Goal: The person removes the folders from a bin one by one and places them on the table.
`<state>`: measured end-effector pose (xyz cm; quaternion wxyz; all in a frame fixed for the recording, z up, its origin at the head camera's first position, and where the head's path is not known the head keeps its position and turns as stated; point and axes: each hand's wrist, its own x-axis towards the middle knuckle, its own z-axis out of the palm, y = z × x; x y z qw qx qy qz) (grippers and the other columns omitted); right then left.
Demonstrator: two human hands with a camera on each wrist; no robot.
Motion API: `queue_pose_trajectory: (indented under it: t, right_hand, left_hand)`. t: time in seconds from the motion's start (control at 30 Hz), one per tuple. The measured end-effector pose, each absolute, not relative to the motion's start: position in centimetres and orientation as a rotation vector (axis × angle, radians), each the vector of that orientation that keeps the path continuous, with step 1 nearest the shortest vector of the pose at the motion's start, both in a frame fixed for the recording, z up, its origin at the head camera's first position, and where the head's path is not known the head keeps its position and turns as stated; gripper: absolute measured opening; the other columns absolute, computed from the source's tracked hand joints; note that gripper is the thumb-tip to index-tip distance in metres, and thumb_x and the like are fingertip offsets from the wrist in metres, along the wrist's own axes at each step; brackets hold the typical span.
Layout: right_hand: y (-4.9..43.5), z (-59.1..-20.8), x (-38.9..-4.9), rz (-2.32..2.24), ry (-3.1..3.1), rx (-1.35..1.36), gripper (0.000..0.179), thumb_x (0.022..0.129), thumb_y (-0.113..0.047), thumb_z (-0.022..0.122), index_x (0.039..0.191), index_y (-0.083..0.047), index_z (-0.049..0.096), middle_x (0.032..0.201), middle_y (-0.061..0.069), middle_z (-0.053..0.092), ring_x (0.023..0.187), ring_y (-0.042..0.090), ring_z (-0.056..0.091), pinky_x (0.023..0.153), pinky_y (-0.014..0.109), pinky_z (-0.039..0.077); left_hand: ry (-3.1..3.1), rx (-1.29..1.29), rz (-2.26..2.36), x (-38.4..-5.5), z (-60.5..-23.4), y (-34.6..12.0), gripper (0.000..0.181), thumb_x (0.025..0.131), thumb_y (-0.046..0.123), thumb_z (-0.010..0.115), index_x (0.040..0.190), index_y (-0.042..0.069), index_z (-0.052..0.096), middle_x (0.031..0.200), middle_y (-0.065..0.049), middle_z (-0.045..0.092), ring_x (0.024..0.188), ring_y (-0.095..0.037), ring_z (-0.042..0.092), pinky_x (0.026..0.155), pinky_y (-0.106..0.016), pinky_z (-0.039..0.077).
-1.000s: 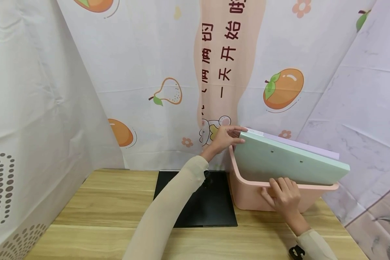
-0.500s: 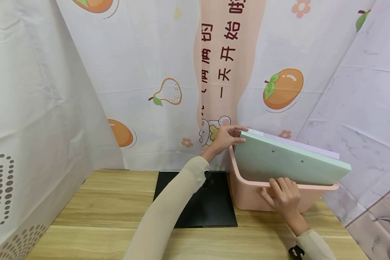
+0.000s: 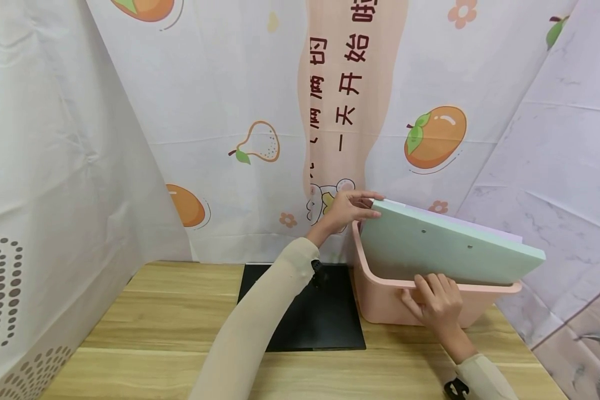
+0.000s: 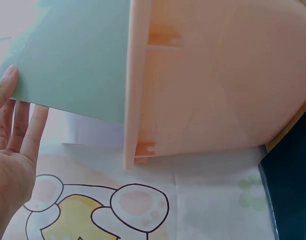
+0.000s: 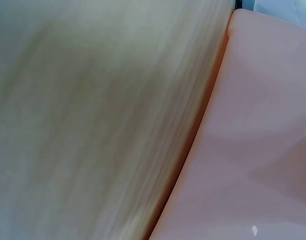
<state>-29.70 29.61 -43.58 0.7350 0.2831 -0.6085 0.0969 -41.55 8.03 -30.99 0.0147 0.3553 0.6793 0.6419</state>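
A mint-green file folder [image 3: 445, 250] with two small metal rivets stands tilted in a pink plastic bin [image 3: 380, 305], its upper part above the rim. My left hand [image 3: 346, 212] pinches its upper left corner; in the left wrist view the thumb [image 4: 5, 87] lies on the green face, with the other fingers behind. Right behind it, a lavender folder [image 3: 500, 233] shows only as a narrow strip. My right hand [image 3: 436, 305] grips the bin's front rim, fingers curled over the edge. In the right wrist view only the bin's wall [image 5: 262, 140] and the tabletop show, no hand.
A flat black folder-like sheet [image 3: 320, 316] lies on the wooden table [image 3: 155, 322] left of the bin, partly under my left forearm. Behind the table hangs a fruit-printed curtain [image 3: 220, 100]; another white curtain [image 3: 45, 139] closes off the left side.
The green folder has shifted slightly to the right, covering more of the lavender one. My left hand moved a little right and up with it; the right hand stayed on the rim.
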Motion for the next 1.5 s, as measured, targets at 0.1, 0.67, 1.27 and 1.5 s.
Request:
queue_pose_trajectory:
  t: [0.1, 0.67, 1.27, 1.5]
  right_hand:
    - [29.6, -43.6, -29.7, 0.212, -1.338, 0.621, 0.049, 0.095, -0.035, 0.061, 0.065, 0.003, 0.058, 0.057, 0.015, 0.047, 0.048, 0.034, 0.039, 0.043, 0.044, 0.026]
    - [29.7, -43.4, -29.6, 0.204, -1.337, 0.621, 0.05, 0.096, -0.036, 0.061, 0.065, 0.004, 0.058, 0.056, 0.015, 0.047, 0.047, 0.033, 0.038, 0.042, 0.043, 0.024]
    - [29.8, -43.5, -29.4, 0.214, -1.346, 0.626, 0.05, 0.096, -0.036, 0.062, 0.066, 0.004, 0.058, 0.056, 0.016, 0.047, 0.047, 0.033, 0.038, 0.042, 0.043, 0.024]
    - [29.7, -43.5, -29.5, 0.213, -1.345, 0.628, 0.051, 0.097, -0.037, 0.062, 0.065, 0.004, 0.058, 0.056, 0.015, 0.047, 0.047, 0.033, 0.038, 0.041, 0.043, 0.024]
  left_hand:
    - [2.114, 1.121, 1.994, -41.5, -30.8, 8.0, 0.041, 0.083, 0.001, 0.083, 0.122, 0.001, 0.073, 0.092, -0.012, 0.073, 0.085, -0.014, 0.07, 0.073, -0.028, 0.061]
    - [2.07, 1.155, 2.032, -40.7, -29.2, 8.0, 0.04, 0.082, -0.001, 0.083, 0.12, 0.0, 0.073, 0.084, -0.003, 0.068, 0.08, -0.012, 0.071, 0.074, -0.033, 0.064]
    - [2.045, 1.162, 2.002, -39.8, -27.8, 7.6, 0.041, 0.082, 0.0, 0.083, 0.121, 0.002, 0.073, 0.086, -0.003, 0.07, 0.083, -0.013, 0.071, 0.072, -0.033, 0.062]
    - [2.044, 1.154, 2.002, -39.8, -27.6, 7.6, 0.046, 0.082, 0.001, 0.083, 0.126, 0.006, 0.072, 0.088, -0.001, 0.068, 0.084, -0.011, 0.071, 0.072, -0.031, 0.062]
